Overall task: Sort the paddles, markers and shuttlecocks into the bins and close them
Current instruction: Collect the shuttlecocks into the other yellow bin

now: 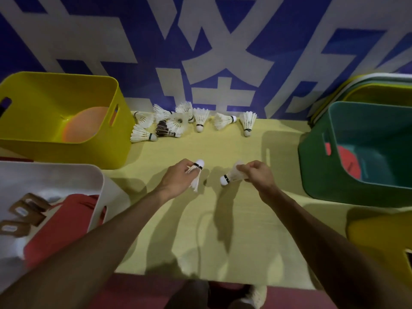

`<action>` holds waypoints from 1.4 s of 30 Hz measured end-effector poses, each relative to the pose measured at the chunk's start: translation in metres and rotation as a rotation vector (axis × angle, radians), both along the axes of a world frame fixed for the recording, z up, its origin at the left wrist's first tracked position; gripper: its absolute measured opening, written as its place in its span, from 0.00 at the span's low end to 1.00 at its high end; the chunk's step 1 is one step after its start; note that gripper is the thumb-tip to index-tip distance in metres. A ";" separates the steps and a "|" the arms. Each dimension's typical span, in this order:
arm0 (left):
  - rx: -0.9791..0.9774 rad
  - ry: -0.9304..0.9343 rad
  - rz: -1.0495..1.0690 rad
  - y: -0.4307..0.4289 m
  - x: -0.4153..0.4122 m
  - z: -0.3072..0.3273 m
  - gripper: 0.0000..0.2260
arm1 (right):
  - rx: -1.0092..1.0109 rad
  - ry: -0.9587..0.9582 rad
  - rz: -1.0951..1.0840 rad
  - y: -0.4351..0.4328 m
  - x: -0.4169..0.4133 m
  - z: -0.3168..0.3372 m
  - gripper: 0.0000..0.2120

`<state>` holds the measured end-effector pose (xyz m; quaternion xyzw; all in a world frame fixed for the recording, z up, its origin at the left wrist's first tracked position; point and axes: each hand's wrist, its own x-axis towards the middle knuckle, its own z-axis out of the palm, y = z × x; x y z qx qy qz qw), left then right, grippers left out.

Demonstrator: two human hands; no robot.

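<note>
Head view: the left hand (178, 178) pinches one shuttlecock (198, 169) and the right hand (256, 172) a second shuttlecock (230, 175), over the table (223, 230); more shuttlecocks (178, 122) lie far; grip lightly, sparing feathers, carrying both together.

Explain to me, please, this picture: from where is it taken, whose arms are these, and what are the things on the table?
No machine here: a person wears a camera on the head, so you look down along their two bare arms. The left hand pinches a white shuttlecock; the right hand pinches a second shuttlecock. Loose shuttlecocks lie at the back of the yellow table. Three open bins stand around: a yellow bin holding orange marker discs, a white bin holding red paddles, and a green bin with something red inside.
</note>
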<state>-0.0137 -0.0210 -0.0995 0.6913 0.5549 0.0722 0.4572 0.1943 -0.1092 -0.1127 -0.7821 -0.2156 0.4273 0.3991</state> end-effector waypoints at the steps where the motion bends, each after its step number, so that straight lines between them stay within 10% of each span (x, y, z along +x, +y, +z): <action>1: -0.018 -0.054 0.038 -0.007 0.004 0.009 0.12 | 0.021 0.032 -0.005 -0.006 0.003 0.008 0.11; 6: -0.155 -0.506 0.242 -0.060 0.030 0.057 0.10 | 0.115 0.153 0.053 -0.036 0.024 0.052 0.21; 13: -0.059 -0.674 0.308 -0.145 0.089 0.117 0.11 | 0.250 0.055 0.135 -0.094 0.075 0.120 0.29; 28: -0.019 -0.430 -0.225 -0.266 0.273 0.127 0.08 | 0.245 -0.052 -0.009 -0.284 0.233 0.133 0.26; 42: 0.000 -0.238 -0.498 -0.310 0.342 0.115 0.09 | -0.302 -0.396 0.171 -0.352 0.303 0.123 0.30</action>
